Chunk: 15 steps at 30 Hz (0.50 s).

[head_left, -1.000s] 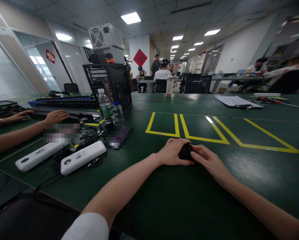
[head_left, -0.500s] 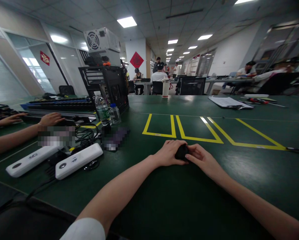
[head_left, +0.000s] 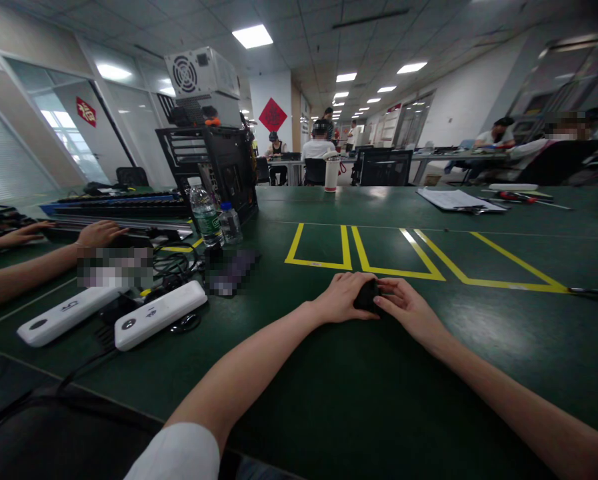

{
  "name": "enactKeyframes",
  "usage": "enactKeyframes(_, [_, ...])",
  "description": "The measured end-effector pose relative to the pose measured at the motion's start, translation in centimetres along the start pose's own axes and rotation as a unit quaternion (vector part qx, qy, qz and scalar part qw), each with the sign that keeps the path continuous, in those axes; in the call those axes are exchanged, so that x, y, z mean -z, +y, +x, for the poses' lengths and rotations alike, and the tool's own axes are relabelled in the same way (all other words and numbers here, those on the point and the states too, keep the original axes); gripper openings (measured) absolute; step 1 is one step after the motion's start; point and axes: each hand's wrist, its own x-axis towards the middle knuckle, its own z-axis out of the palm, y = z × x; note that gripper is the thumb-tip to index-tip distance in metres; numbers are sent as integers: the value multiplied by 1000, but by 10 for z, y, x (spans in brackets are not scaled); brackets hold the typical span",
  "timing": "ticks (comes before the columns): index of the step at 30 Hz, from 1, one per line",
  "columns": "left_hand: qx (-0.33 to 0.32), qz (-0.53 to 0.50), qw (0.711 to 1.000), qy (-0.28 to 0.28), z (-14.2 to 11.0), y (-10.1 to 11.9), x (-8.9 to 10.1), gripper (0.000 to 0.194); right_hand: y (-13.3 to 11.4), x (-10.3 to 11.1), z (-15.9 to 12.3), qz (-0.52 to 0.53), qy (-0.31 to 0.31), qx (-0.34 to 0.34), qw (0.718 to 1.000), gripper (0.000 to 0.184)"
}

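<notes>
A small, dark, rounded object [head_left: 365, 297] is held between my two hands, just above or on the green table [head_left: 329, 393]; its kind cannot be made out. My left hand [head_left: 343, 297] wraps over its left side, thumb below and fingers on top. On its right side, my right hand [head_left: 409, 308] grips it with the fingertips and thumb. Both hands hide much of the object. Just beyond them lie yellow tape outlines [head_left: 397, 274] on the table surface.
Two white power banks [head_left: 161, 315], cables and a blurred patch lie at left. Behind them stand plastic bottles [head_left: 206, 217] and an open computer case [head_left: 219, 163]. Another person's hands [head_left: 99, 235] rest at far left. A clipboard [head_left: 459, 200] and screwdriver [head_left: 516, 197] lie at back right.
The view has shifted slightly. Both hands stay around the dark object, with only a small change in how the fingers lie on it.
</notes>
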Motion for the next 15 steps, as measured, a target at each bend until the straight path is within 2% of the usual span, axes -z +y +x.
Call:
enactKeyframes(10, [14,-6,1000,-14,3,1,-1,63,-9,-1,-10,-25,6,-17,1000,31])
enactKeyframes(15, [11,0,1000,-7,3,-1,-4,64,-2,-1,-7,3,9,-1,1000,29])
